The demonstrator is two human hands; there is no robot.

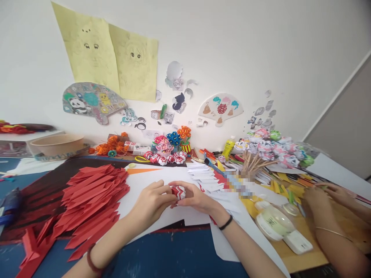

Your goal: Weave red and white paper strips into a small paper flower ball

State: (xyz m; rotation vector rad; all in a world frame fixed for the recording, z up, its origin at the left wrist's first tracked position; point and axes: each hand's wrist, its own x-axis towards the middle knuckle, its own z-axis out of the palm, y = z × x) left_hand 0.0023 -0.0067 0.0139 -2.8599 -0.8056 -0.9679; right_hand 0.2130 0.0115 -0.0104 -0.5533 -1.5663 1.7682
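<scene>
Has the folded ball (pixel 178 192) between left hand (pixel 153 200) and right hand (pixel 196 198), above the paper sheet (pixel 174 174).
Has folded strips (pixel 92 197) to the left, flowers (pixel 174 139) behind, before the wall (pixel 261 46), a container (pixel 274 223) to the right.

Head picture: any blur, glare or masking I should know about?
Head view: soft light, no harsh glare on the wall; stretched toward the edges; pixelation masks a patch right of the white paper strips; co-worker's hand blurred; zigzags on the paper ball readable.
</scene>
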